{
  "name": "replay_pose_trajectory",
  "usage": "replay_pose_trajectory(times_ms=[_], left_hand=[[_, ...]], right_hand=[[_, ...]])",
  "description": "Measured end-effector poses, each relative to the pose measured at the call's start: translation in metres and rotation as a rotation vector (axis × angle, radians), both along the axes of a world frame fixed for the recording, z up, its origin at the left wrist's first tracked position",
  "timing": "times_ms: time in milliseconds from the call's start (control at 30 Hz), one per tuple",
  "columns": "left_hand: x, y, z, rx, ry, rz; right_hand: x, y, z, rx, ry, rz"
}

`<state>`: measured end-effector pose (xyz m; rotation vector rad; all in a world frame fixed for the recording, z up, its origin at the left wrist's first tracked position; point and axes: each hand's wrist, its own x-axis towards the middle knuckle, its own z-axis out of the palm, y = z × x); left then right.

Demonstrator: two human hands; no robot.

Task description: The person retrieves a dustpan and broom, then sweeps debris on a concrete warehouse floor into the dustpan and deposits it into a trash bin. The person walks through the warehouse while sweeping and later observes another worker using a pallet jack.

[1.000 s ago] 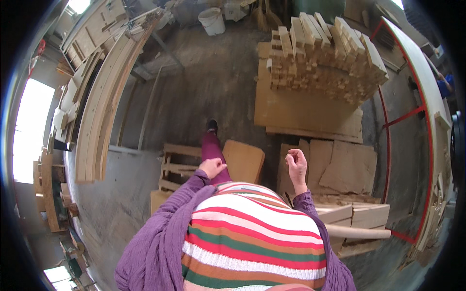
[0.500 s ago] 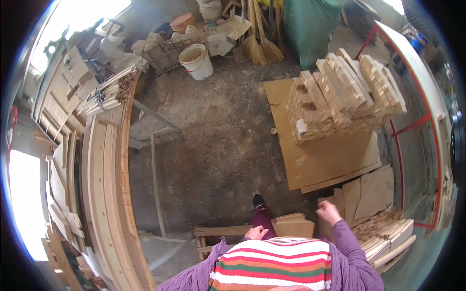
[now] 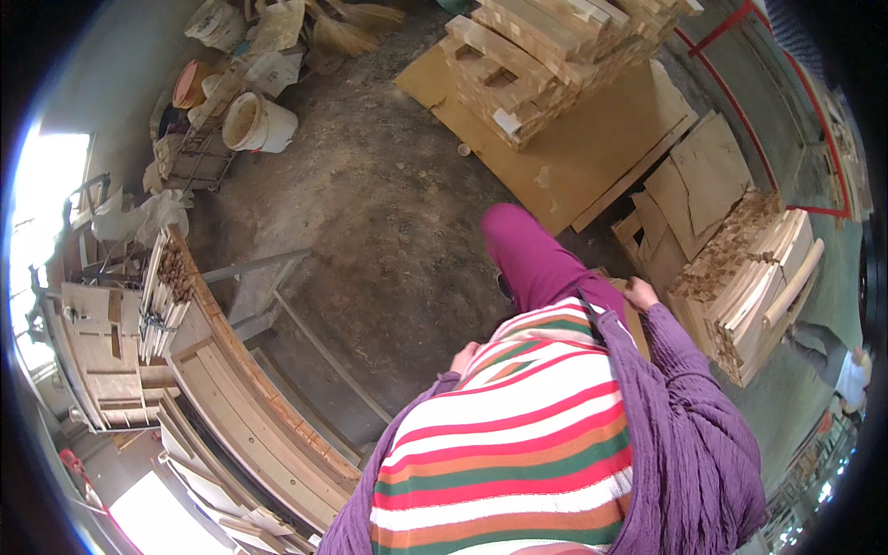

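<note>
My right hand (image 3: 640,294) hangs beside my raised thigh, its fingers loosely curled with nothing seen in them. Just beyond it, partly covered by my leg and hand, show some tan boards (image 3: 636,326). On the other side of my body, only part of my left hand (image 3: 464,358) shows past the striped top; its fingers are largely hidden. Close to my right sleeve stands a bundle of thin wood strips (image 3: 740,277). My purple-trousered leg (image 3: 536,254) is lifted in front of me.
Stacked wood blocks (image 3: 546,65) stand on a brown sheet (image 3: 592,157) ahead right. A metal frame (image 3: 328,342) and a long wooden bench (image 3: 250,407) lie left. A white bucket (image 3: 273,128) sits far left. Another person (image 3: 846,375) is at the far right.
My view has swung to the right and moved forward, so the block stack and strip bundle sit higher in it. My leg has come up, and my right hand is now beside the thigh.
</note>
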<state>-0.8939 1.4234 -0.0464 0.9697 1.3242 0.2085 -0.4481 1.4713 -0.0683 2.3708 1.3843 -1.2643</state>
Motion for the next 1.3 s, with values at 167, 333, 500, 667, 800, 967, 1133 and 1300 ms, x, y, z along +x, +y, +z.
replay_pose_trajectory(times_ms=[167,333,500,667,800,967,1133,1300], left_hand=[[-0.048,0.047,-0.012,-0.025,0.265,-0.124],[-0.075,0.102,-0.024,-0.256,0.294,-0.156],[-0.089,0.164,-0.034,-0.152,0.384,0.081],[-0.101,0.203,-0.052,-0.022,0.618,0.311],[-0.111,0.22,-0.067,-0.02,0.735,0.26],[-0.133,0.234,-0.117,-0.092,0.762,0.216],[-0.172,0.26,-0.158,-0.061,0.818,0.229],[-0.214,0.273,-0.193,-0.11,0.847,0.336]], right_hand=[[-0.052,0.054,-0.047,0.066,0.086,0.043],[-0.12,0.161,-0.075,0.072,0.176,-0.013],[-0.187,0.293,-0.091,0.099,0.069,0.251],[-0.267,0.4,-0.137,0.191,-0.004,0.505],[-0.324,0.479,-0.204,0.073,0.058,0.45],[-0.382,0.538,-0.308,0.126,-0.025,0.481],[-0.421,0.554,-0.415,0.377,-0.322,0.913],[-0.431,0.574,-0.521,0.314,-0.718,0.98]])
